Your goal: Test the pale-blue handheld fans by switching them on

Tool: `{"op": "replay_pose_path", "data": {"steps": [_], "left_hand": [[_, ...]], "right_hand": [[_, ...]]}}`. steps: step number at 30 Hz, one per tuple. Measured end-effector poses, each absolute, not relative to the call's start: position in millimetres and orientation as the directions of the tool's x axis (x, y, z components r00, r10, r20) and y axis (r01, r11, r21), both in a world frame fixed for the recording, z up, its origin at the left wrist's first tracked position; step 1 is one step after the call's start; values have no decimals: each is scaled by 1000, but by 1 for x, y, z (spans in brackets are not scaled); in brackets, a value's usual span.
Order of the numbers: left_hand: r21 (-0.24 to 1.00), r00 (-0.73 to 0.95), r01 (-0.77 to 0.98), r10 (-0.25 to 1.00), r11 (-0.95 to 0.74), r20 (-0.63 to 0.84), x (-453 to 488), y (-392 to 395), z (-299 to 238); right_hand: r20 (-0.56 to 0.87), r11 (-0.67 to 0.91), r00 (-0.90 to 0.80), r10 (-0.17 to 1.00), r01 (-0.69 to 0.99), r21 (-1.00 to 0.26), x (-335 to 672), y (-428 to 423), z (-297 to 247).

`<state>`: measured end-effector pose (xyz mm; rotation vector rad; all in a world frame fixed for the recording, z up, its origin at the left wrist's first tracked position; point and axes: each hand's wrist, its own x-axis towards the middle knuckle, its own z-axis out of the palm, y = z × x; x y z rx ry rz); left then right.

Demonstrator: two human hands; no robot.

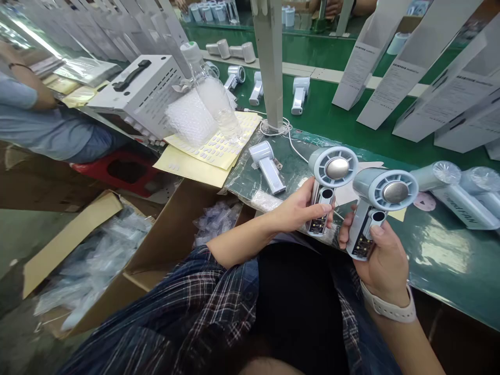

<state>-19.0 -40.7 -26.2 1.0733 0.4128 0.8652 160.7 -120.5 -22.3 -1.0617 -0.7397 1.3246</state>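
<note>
My left hand is closed around the handle of a light-blue handheld fan, its thumb lying across the front. In my right hand is a second light-blue handheld fan, gripped by the handle with the thumb on its front. Both fans have a round grille with a silver disc in the middle, and a dark circuit board shows on each handle. The two are held upright side by side above the bench edge. Left of them, another handheld fan lies on the bench.
Fans in printed sleeves lie at right. White boxes stand on the green conveyor beyond a metal post. Sticker sheets, a bottle and a white machine are at left. A carton holds plastic bags. A person sits far left.
</note>
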Motion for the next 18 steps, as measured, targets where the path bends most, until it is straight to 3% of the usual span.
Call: {"op": "replay_pose_path", "data": {"steps": [13, 18], "left_hand": [[916, 586, -394, 787, 72, 190, -21, -36, -23], [947, 547, -305, 833, 103, 86, -22, -38, -22]], "right_hand": [[-133, -60, 142, 981, -431, -901, 158, -120, -22], [-123, -31, 190, 974, -427, -904, 160, -119, -23]]}}
